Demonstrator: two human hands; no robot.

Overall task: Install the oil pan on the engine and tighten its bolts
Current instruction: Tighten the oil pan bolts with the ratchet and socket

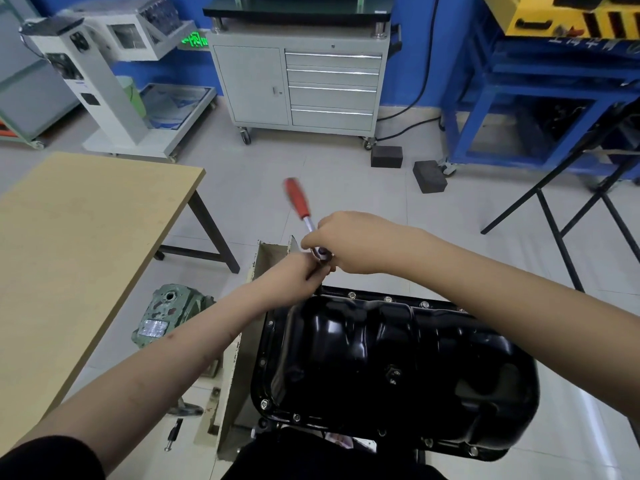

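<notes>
Both hands, the left hand (294, 268) and the right hand (349, 244), crowd the far left corner of the black oil pan (398, 355), with the red-handled ratchet (301, 209) sticking up there. The wooden table (79, 244) blocks the left side, and the green metal part (169, 315) sits low between the two. The floor (398, 202) past the pan is open as far as the two dark blocks (408, 166).

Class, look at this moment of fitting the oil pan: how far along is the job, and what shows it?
Done: the black oil pan sits on the engine, with bolts showing around its flange. In hand: both hands, left hand and right hand, work the red-handled ratchet at the pan's far left corner. Left: whether the other bolts are tight cannot be told, so probably more tightening.
</notes>
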